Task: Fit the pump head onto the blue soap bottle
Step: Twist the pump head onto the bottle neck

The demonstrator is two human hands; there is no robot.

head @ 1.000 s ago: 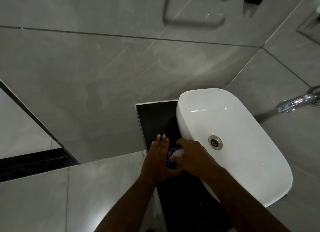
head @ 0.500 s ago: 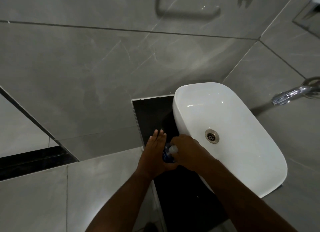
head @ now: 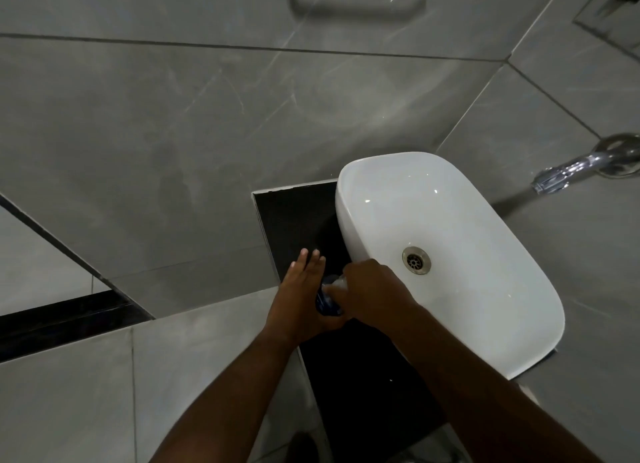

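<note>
Steadiness counts here: my left hand (head: pixel 297 300), fingers straight, braces the small blue plastic soap bottle (head: pixel 325 304) on the black surface (head: pixel 294 217) beside the white oval basin (head: pixel 348 220), so my right hand (head: pixel 375 293), fingers curled round the white pump head (head: pixel 338 282), should twist it down squarely.

Left hand (head: pixel 298 303) flat, fingers (head: pixel 306 265) straight; right hand (head: pixel 372 289) curled round pump head (head: pixel 339 282).

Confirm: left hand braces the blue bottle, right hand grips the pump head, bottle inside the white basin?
Not inside. Head view shows the blue bottle outside the white basin, over the dark counter beside it. Left hand bracing, right hand on the pump head: correct.
</note>
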